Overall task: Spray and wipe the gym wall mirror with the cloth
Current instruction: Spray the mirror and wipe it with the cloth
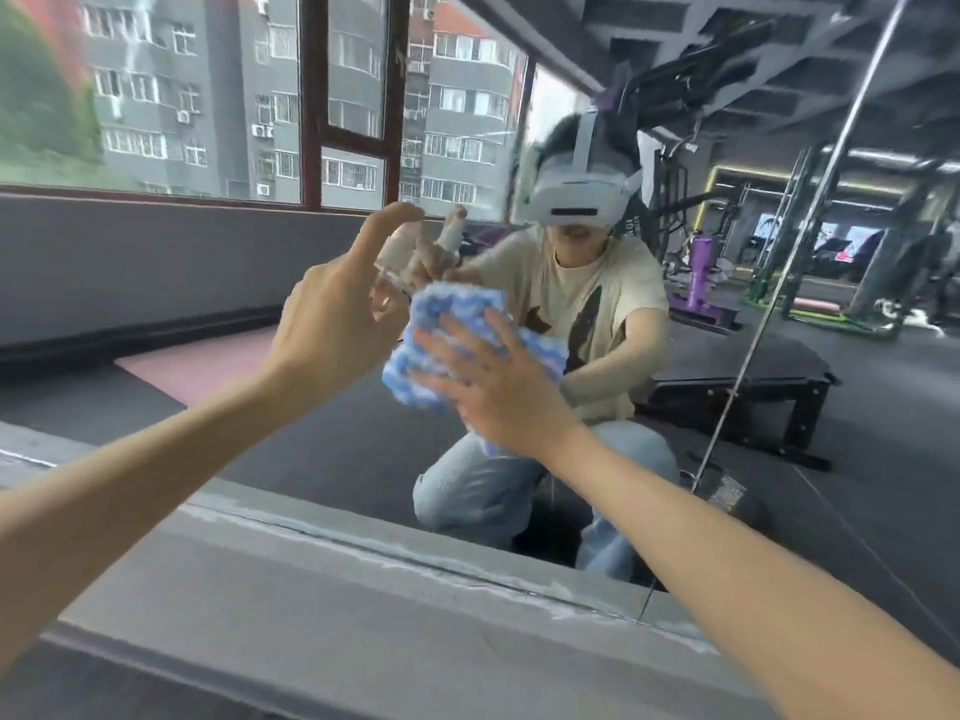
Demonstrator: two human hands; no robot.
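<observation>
Currently my right hand [493,392] lies flat with fingers spread, pressing one blue-and-white cloth [452,314] against the one mirror [805,407]. The cloth bunches out above and to the left of my fingertips. Just left of that hand, my left hand [332,330] grips one pale spray bottle [399,246], index finger extended over its top. The bottle is blurred and sits above the cloth, near the glass. Below both wrists runs a grey ledge [363,589].
</observation>
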